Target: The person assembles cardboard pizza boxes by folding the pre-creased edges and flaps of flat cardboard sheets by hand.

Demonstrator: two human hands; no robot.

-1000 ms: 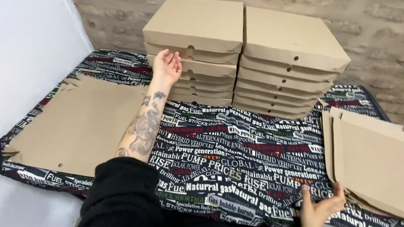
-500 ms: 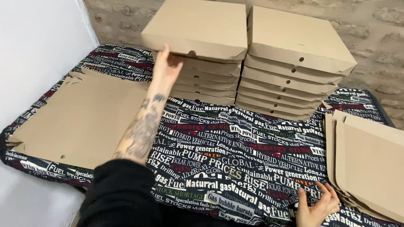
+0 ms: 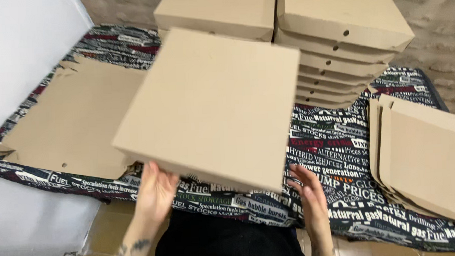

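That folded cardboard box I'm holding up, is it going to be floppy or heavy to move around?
Probably light: the box rides on just the left hand and right hand at its near edge. Likely stiff, since its lid looks flat. It may tip forward, being held only there.

Both hands raised low in front of the body, palms turned inward toward each other, fingers extended upward and slightly spread. Left hand (image 3: 156, 190) at lower left with a bare, tattooed forearm rising from the bottom edge, fingertips hidden from view above. Right hand (image 3: 308, 191) at lower right, wrist bare, fingers straight and angled a little inward, thumb side toward the camera; hands well apart.
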